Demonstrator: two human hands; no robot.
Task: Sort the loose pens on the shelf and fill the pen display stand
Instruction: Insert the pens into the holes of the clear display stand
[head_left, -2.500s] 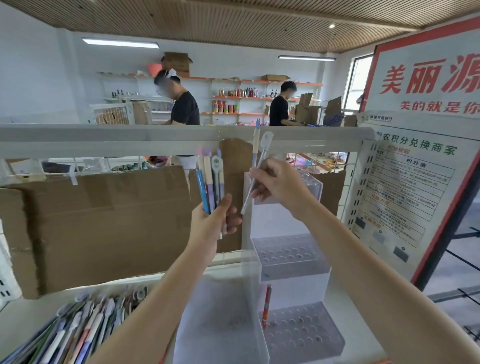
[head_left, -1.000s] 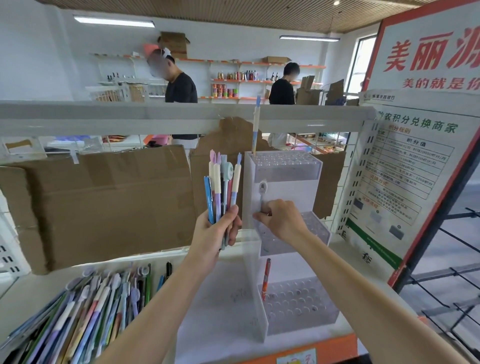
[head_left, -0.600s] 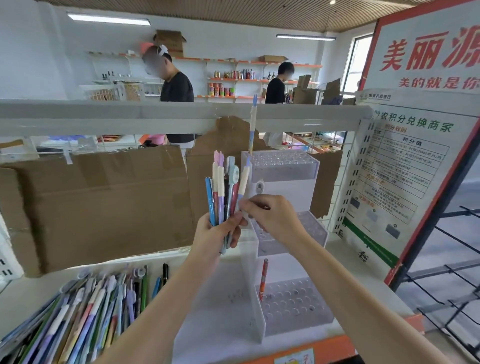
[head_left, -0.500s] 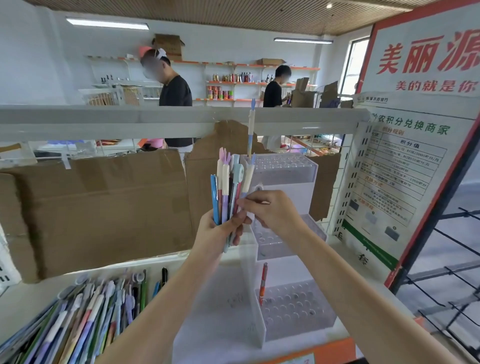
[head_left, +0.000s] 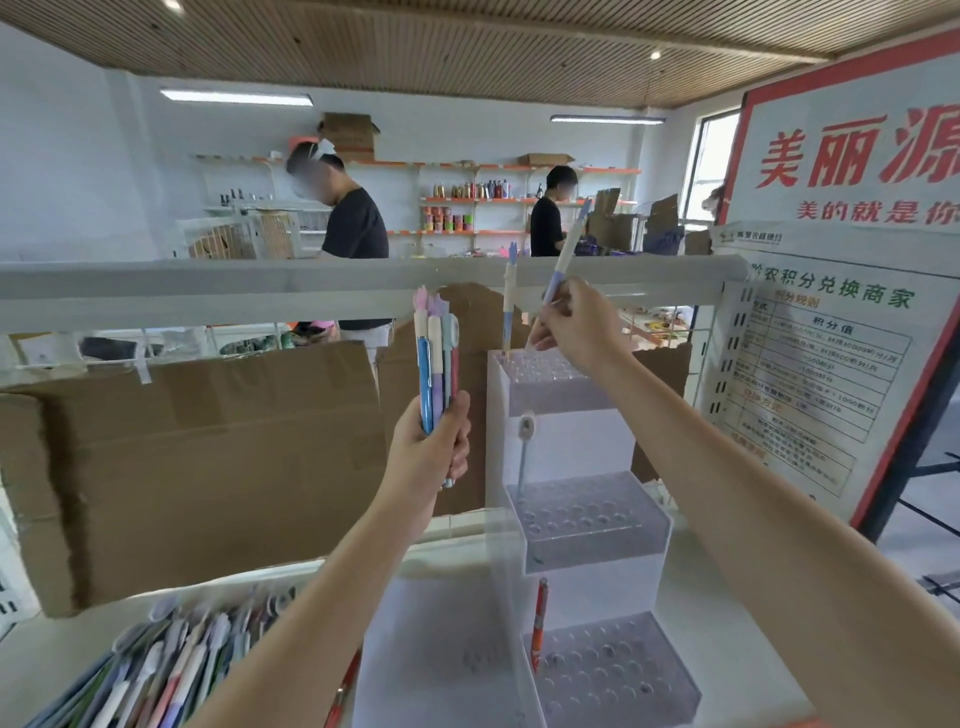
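Left hand (head_left: 428, 447) is up at mid-height, forearm angled up from below, fingers wrapped around a bundle of pens (head_left: 437, 364). Right hand (head_left: 576, 325) reaches higher on a long outstretched arm, fingertips pinching one pen (head_left: 563, 260).

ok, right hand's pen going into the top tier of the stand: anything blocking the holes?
Nothing visible blocks it. The right hand holds the pen tilted over the top tier of the stand. One pen already stands in the tier's far-left corner hole, clear of the open holes beside it. The left hand holds its bundle off to the left.
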